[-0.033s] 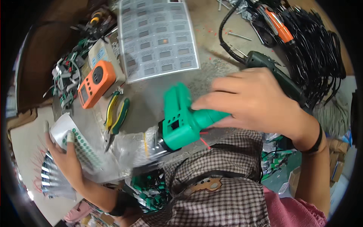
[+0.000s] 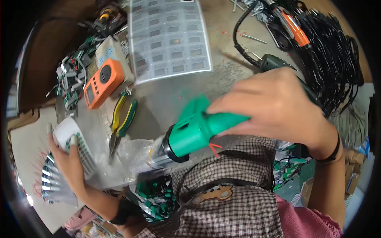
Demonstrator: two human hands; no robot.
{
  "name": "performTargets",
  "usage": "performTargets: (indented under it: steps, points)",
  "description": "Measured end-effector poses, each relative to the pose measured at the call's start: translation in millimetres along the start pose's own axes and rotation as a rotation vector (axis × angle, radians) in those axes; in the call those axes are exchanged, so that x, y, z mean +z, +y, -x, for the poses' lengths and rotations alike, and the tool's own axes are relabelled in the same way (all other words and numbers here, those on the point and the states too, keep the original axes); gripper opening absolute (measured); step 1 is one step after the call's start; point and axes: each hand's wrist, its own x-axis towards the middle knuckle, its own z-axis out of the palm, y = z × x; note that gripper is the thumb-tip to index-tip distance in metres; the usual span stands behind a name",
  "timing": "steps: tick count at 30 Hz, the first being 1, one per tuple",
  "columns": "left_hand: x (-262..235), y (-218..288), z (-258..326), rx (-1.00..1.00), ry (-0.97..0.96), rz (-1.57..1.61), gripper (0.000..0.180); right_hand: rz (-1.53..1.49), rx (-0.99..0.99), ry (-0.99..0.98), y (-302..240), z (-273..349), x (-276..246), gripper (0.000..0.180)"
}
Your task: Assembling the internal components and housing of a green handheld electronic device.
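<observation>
My right hand (image 2: 274, 105) is closed around a green heat gun (image 2: 190, 137), tilted above the bench edge. The gun has a black collar, a metal barrel partly in clear plastic and red wires showing underneath; part of its housing is smeared by motion. My left hand (image 2: 69, 164) rests with fingers apart on a white sheet of small green round stickers (image 2: 84, 152). Pale covers sit on two of its fingertips. Between the hands lie yellow-and-green pliers (image 2: 124, 121), jaws toward me.
Behind the pliers is an orange meter (image 2: 104, 83) beside a pale block. A grey sheet of printed labels (image 2: 170, 39) covers the bench's far middle. At right are a dark green tool (image 2: 274, 61), an orange tool (image 2: 293, 27) and bundled black cables (image 2: 333, 59). Metal tubes (image 2: 53, 184) stand at left.
The heat gun has turned and shifted slightly right in my right hand, its barrel now showing more. My left hand stays on the sticker sheet. The whole view has shifted a little.
</observation>
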Motion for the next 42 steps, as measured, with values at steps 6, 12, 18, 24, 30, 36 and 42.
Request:
performTargets:
  steps: [6,12,18,24,30,36,42]
  points:
    - [72,83,51,0.278,0.132,0.002,0.070,-0.480,0.666,-0.530,31,-40,31,0.033]
    - [102,148,114,0.692,-0.208,0.042,0.060,-0.415,0.254,-0.114,32,-38,49,0.024]
    - [119,144,121,0.532,-0.278,0.039,0.070,-0.419,0.089,-0.108,17,-43,55,0.052]
    - [126,150,122,0.666,-0.242,-0.018,0.075,-0.935,0.503,-0.244,15,-48,45,0.061]
    - [120,132,106,0.831,-0.378,0.229,0.072,-0.919,0.621,-0.151,7,-54,68,0.046]
    - [113,141,109,0.916,-0.199,-0.127,0.069,-1.019,0.624,-0.163,14,-53,60,0.042]
    - [111,139,100,0.837,-0.393,0.143,0.062,-1.058,0.618,-0.110,14,-52,68,0.037]
